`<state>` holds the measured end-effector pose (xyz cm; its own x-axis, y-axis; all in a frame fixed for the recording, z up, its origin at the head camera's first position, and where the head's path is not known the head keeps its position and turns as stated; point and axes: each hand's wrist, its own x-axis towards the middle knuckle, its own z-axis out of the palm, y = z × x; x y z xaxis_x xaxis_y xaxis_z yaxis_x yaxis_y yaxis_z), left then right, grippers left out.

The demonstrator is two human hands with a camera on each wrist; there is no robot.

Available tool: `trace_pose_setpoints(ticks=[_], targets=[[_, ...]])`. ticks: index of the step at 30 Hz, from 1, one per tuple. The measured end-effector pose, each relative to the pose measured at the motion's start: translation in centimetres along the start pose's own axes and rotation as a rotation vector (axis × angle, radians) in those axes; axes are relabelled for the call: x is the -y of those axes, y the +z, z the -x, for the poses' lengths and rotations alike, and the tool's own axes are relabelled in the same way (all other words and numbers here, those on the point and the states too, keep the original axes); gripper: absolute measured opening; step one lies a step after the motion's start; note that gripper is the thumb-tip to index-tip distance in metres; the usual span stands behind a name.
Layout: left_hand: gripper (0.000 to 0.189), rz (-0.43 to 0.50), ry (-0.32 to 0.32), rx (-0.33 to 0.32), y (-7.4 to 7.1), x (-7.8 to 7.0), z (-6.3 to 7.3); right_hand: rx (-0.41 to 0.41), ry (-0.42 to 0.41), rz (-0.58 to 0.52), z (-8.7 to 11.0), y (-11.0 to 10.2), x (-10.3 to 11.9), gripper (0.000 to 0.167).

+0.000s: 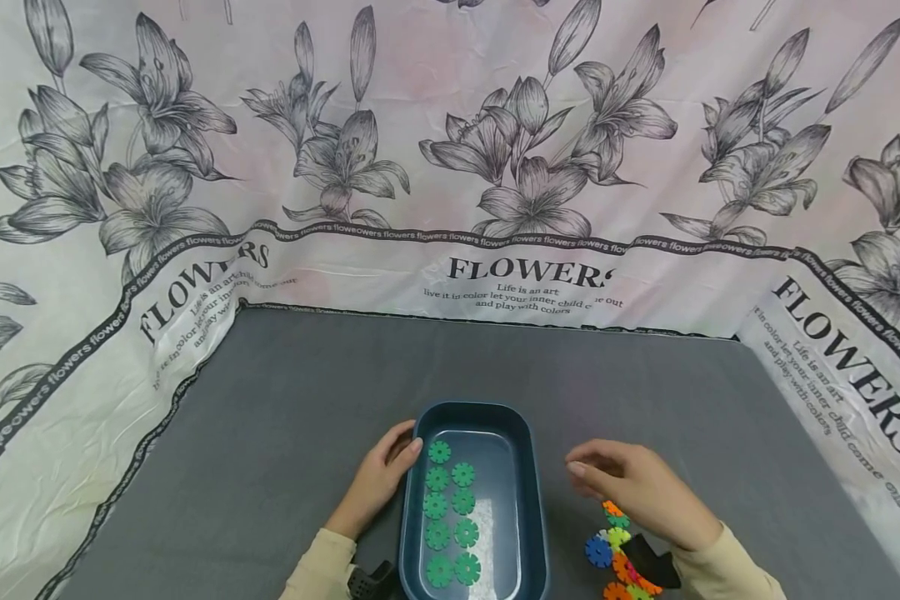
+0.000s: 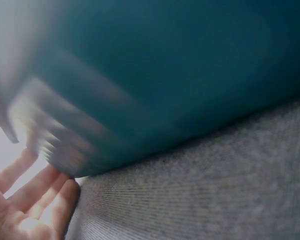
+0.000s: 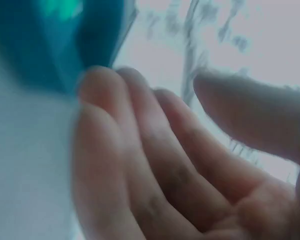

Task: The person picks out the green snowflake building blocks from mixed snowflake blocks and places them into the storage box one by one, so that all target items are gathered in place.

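Note:
A dark blue rectangular tray (image 1: 510, 500) stands at the near middle of the table. Along its left half lie several green notched plastic discs (image 1: 437, 533) in two columns. My left hand (image 1: 381, 475) holds the tray's left side near the far corner, with the thumb at the rim and the fingers against the outer wall. In the left wrist view those fingers (image 2: 50, 192) touch the tray wall (image 2: 190, 65). My right hand (image 1: 633, 487) hovers right of the tray, fingers loosely bent, thumb apart, nothing visible between them. Beneath it lie mixed-colour notched discs (image 1: 618, 537), partly hidden.
A dark grey cloth (image 1: 330, 358) covers the table. Behind and at both sides hangs a white fabric (image 1: 390, 275) printed with flowers and lettering. A black wrist strap (image 1: 648, 560) hides some of the loose discs at right.

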<state>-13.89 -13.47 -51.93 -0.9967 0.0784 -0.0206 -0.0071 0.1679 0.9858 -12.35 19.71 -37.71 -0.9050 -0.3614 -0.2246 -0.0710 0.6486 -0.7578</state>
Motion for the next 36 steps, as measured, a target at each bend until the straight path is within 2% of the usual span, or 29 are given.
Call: trace_pose_setpoints(ticks=[4,7,12,16,24,27,30,36], targets=[[0.051,-0.007,-0.007,-0.013,0.2,0.0,0.0,-0.103,0.199,0.012,2.7,-0.2,-4.8,0.029],[0.052,-0.013,-0.017,-0.015,0.2,0.0,0.0,-0.123,0.304,0.066,3.9,0.1,-7.8,0.028],[0.051,-0.018,-0.012,-0.025,0.0,-0.2,0.1,-0.111,0.384,0.119,4.4,1.2,-10.5,0.036],[0.051,-0.019,-0.011,-0.030,0.1,-0.4,0.1,-0.145,0.383,0.143,3.8,2.2,-10.9,0.040],[0.051,-0.013,-0.024,-0.026,0.3,-0.4,0.2,-0.224,0.370,0.210,2.5,3.6,-9.9,0.046],[0.050,-0.007,-0.024,-0.031,0.3,-0.5,0.3,-0.241,0.355,0.235,1.8,3.8,-9.4,0.041],[0.049,-0.002,-0.019,-0.033,0.2,-0.4,0.2,-0.236,0.349,0.228,1.0,3.8,-9.0,0.034],[0.050,-0.017,-0.014,-0.030,0.2,-0.2,0.2,-0.228,0.385,0.127,0.9,3.3,-8.7,0.031]])
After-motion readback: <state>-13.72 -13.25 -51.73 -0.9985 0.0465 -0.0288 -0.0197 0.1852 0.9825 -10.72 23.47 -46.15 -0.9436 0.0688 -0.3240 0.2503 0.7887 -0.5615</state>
